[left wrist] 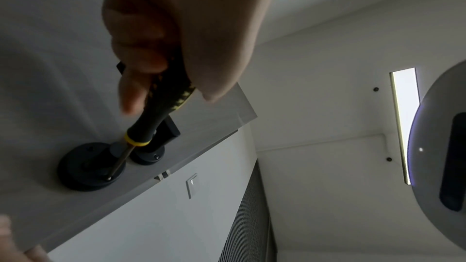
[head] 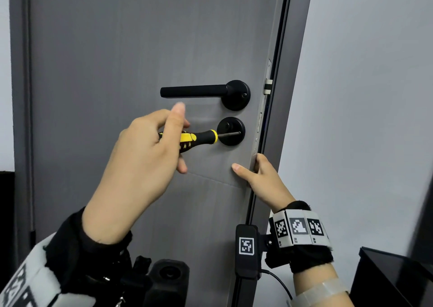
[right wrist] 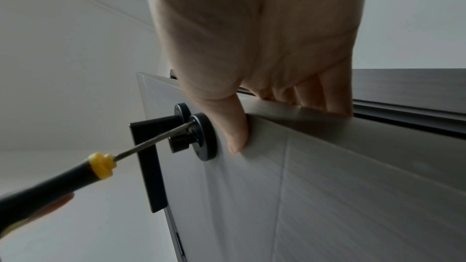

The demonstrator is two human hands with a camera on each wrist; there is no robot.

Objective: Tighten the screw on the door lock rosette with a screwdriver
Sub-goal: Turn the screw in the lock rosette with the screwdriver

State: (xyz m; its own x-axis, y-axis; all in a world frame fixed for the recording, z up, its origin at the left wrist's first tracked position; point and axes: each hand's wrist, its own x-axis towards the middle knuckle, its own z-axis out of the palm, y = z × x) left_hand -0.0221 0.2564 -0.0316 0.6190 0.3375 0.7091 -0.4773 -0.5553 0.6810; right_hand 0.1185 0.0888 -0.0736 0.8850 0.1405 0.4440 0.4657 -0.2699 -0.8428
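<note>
1. The left hand (head: pixel 145 147) grips the black-and-yellow screwdriver (head: pixel 199 137); no readable writing shows on it.
2. Its tip sits on the screw (head: pixel 239 133) at the right rim of the lower round rosette (head: pixel 230 140), near the door's (head: pixel 117 72) free edge, below the handle (head: pixel 194 91).
3. The right hand (head: pixel 260 178) clasps that door edge, thumb on the face.
4. Wristbands (head: pixel 300 228) carry square codes; their small labels are unreadable.
</note>
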